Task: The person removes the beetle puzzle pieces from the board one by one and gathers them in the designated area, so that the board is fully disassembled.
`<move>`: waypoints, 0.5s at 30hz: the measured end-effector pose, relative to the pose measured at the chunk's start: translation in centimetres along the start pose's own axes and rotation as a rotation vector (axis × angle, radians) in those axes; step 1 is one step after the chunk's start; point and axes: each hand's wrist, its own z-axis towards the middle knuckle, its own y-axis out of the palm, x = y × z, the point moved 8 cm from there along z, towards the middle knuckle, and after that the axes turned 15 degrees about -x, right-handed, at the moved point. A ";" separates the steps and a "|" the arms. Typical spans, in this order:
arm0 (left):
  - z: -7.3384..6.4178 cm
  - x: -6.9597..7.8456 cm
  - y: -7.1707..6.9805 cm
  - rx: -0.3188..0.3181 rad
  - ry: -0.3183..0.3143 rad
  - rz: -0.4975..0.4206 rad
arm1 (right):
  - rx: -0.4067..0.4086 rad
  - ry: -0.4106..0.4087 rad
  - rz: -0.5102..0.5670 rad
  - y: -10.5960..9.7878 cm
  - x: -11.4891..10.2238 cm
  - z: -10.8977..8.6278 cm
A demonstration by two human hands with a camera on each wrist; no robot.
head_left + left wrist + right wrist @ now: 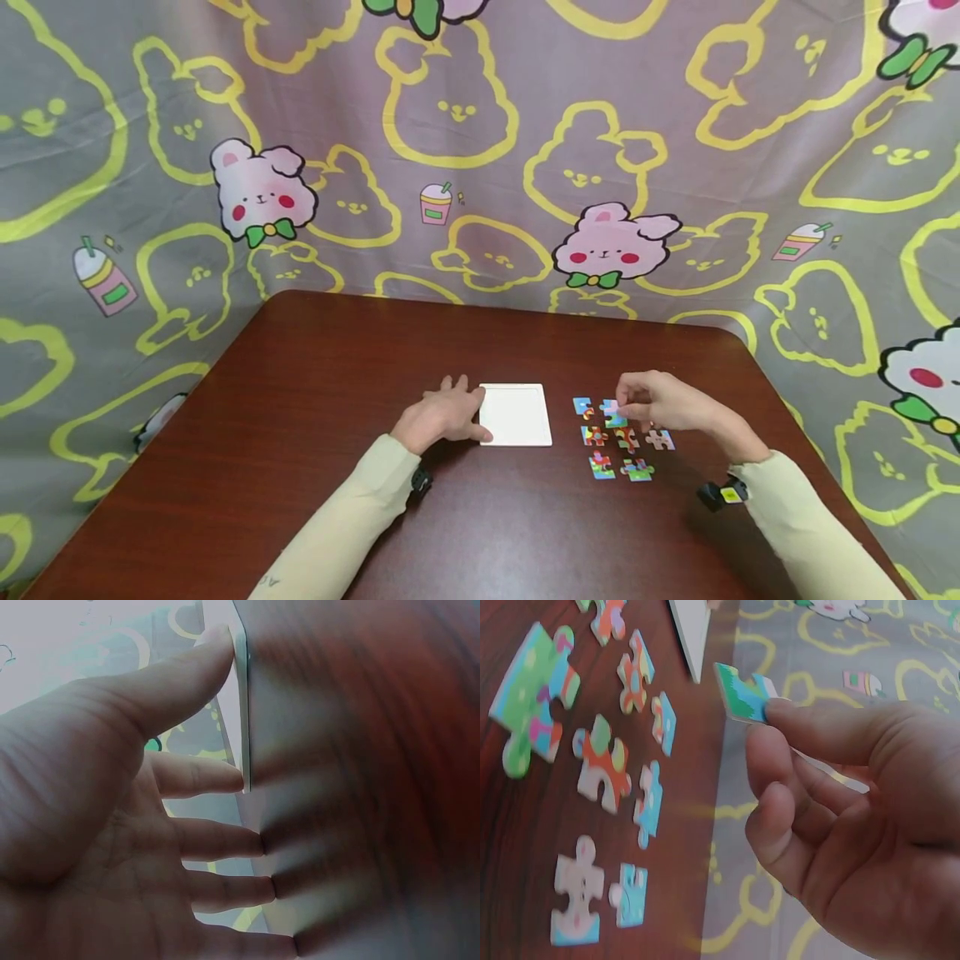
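Note:
Between thumb and forefinger my right hand (663, 404) pinches a jigsaw piece (739, 696), green and blue with a pale part, raised above the table. Several other jigsaw pieces (638, 471) lie flat and apart below and around that hand; one with a pink face (577, 889) shows in the right wrist view. A square white tray (516, 415) with a raised rim lies left of the pieces. My left hand (441, 414) is spread at the tray's left side, its thumb (202, 667) and forefinger at the rim. The other left fingertips rest on the table.
The dark red-brown wooden table (322, 375) carries everything. Behind it and at its sides hangs a grey curtain (495, 192) with yellow bear outlines and pink bunny faces. A black wrist device (723, 493) sits below the right wrist.

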 end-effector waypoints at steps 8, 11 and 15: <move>0.0 0.0 -0.1 -0.004 -0.003 -0.005 | -0.071 0.027 0.018 0.1 1.9 -1.8; 0.1 0.1 -0.1 -0.007 0.000 -0.009 | -0.116 0.030 0.046 0.5 2.7 -2.5; 0.0 0.1 -0.1 -0.007 -0.003 -0.015 | -0.155 0.042 0.073 0.9 3.6 -3.2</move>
